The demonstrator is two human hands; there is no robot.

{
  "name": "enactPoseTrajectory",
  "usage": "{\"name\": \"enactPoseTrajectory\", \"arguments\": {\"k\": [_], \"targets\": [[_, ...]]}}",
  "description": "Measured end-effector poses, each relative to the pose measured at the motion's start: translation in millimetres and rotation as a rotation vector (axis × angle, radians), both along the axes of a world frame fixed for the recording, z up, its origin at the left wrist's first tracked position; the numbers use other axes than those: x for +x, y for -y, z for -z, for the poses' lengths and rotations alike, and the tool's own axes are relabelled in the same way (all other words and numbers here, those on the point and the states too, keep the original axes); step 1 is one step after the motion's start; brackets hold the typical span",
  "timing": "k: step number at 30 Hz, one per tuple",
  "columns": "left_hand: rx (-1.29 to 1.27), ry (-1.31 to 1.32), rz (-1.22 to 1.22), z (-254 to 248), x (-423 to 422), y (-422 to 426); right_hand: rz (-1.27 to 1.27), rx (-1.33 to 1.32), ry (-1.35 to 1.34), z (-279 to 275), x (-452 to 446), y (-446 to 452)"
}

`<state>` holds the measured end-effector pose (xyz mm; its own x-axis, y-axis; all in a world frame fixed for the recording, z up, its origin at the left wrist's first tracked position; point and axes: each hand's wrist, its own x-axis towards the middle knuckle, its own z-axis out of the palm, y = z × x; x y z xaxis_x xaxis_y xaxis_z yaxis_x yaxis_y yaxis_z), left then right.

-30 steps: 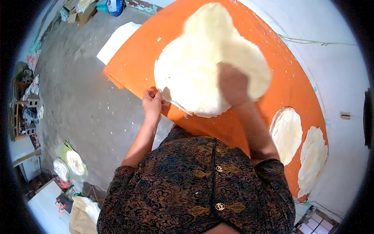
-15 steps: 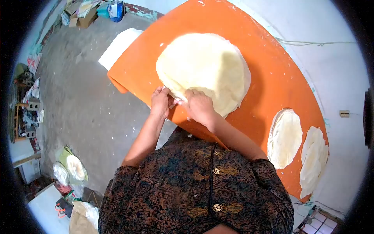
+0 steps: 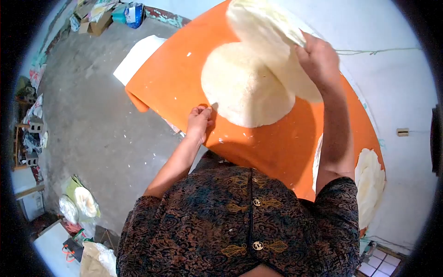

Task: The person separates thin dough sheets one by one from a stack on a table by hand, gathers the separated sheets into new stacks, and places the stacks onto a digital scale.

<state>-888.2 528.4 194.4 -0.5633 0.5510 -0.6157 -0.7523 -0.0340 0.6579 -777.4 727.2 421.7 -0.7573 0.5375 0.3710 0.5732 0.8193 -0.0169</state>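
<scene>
My right hand (image 3: 318,60) is closed on the edge of a thin, pale round flatbread (image 3: 270,25), lifted and slightly blurred at the table's far side. Its lower part hangs over the right of another round flatbread (image 3: 235,87), which lies flat on the orange cloth (image 3: 180,78). Beside this lying flatbread's lower left edge is my left hand (image 3: 200,122), its fingers curled together. Whether the left fingertips pinch anything is too small to tell.
More pale flatbreads (image 3: 369,180) lie at the table's right end, one pile partly hidden behind my right forearm. White crumbs dot the cloth. A white sheet (image 3: 140,57) juts out at the table's left corner. Bags and a cardboard box (image 3: 99,25) stand on the floor by the wall.
My right hand has moved up and right from beside my left hand, peeling the top flatbread off the one below. My left hand has stayed near the lower left edge.
</scene>
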Motion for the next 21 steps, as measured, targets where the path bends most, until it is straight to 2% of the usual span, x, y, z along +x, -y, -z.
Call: {"name": "enactPoseTrajectory", "arguments": {"k": [2,4,5,9,10,12,15,17,18,21], "targets": [[0.053,0.005,0.106,19.1,-2.6,-3.9,-0.107,0.223,-0.088,-6.9,7.7,18.7],[0.020,-0.012,0.122,24.3,-5.8,-13.9,-0.052,0.569,-0.024,47.1,13.1,23.0],[-0.042,-0.027,0.082,22.6,-3.6,-21.6,-0.007,0.337,0.172,59.0,7.4,33.8],[-0.172,-0.035,0.098,12.1,-7.1,-35.5,-0.117,0.005,0.223,192.4,14.0,45.1],[-0.174,-0.069,0.131,15.6,-10.3,-37.6,-0.110,-0.152,0.224,209.7,15.2,52.4],[-0.185,-0.135,0.199,30.4,-17.7,-37.9,-0.132,-0.144,0.130,220.4,17.2,65.9],[-0.136,-0.255,0.196,49.1,-24.7,-36.4,-0.053,-0.282,0.086,209.6,19.6,62.1],[-0.145,-0.886,0.017,83.7,-28.3,-45.8,-0.057,-0.291,0.089,209.1,17.7,62.4],[-0.147,-1.200,-0.083,83.4,-28.1,-48.5,-0.060,-0.294,0.091,208.5,15.3,63.3],[-0.299,-0.803,-0.088,75.3,-27.6,-51.4,-0.043,-0.304,0.156,206.8,2.6,70.5]]}}
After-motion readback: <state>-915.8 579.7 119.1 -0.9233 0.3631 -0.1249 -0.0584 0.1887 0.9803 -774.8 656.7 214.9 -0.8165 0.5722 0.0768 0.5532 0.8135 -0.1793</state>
